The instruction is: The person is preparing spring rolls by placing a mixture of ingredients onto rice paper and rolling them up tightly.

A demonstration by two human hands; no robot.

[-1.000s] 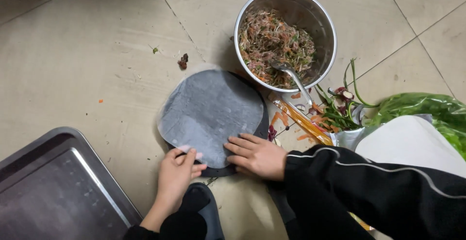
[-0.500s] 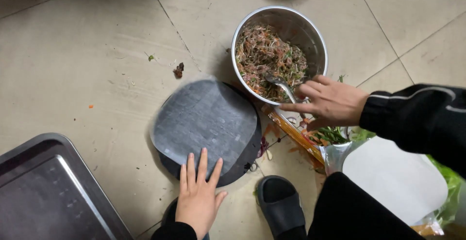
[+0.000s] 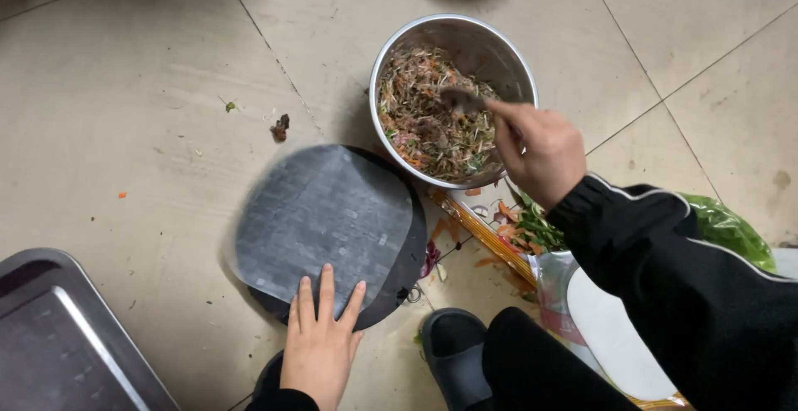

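Note:
My left hand (image 3: 320, 340) lies flat, fingers spread, on the near edge of a thin translucent round wrapper (image 3: 320, 216) that covers a dark round plate (image 3: 411, 257) on the tiled floor. My right hand (image 3: 536, 149) grips a metal spoon (image 3: 461, 99) whose bowl is down in the shredded vegetable and meat filling (image 3: 424, 124) inside a steel bowl (image 3: 453, 33). The bowl stands just beyond and to the right of the plate. My black sleeve with a white stripe (image 3: 665, 270) runs in from the lower right.
A grey metal tray (image 3: 58, 336) sits at the lower left. Vegetable scraps (image 3: 519, 228) lie on a board right of the plate, with a green bag (image 3: 731, 228) and a white disc (image 3: 611, 336) beyond. My black slipper (image 3: 453, 353) is below the plate. Crumbs (image 3: 281, 126) dot the floor.
My right hand left the wrapper's edge, reached up to the steel bowl and took hold of the spoon, now dipped in the filling. My left hand stayed on the wrapper, now flat.

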